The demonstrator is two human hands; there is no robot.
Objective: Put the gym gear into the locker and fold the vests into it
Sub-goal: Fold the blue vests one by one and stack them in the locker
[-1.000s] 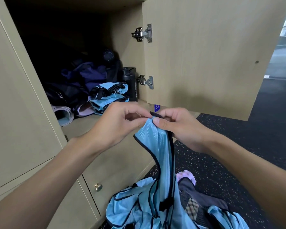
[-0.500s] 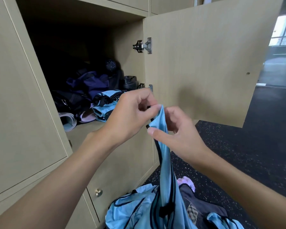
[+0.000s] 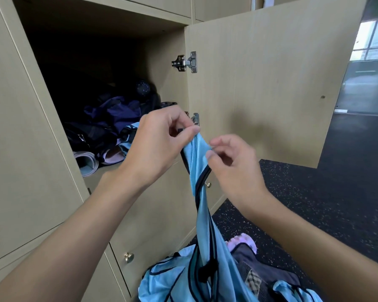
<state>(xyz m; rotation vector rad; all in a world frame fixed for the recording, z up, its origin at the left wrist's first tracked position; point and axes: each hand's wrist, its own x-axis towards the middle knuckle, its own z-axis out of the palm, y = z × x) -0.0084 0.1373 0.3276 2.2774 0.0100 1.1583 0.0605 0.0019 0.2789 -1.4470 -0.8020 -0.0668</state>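
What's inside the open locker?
A rolled mat, dark blue clothes, a light blue vest and a round dark thing. The left hand covers some; the back is dark.

Dark speckled floor reaches a bright window at right; pale wooden cabinet doors stand left.

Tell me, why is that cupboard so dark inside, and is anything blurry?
Head view: the locker recess lies in deep shadow; the window glares white; the right hand shows slight motion blur; the wide lens skews the door edges.
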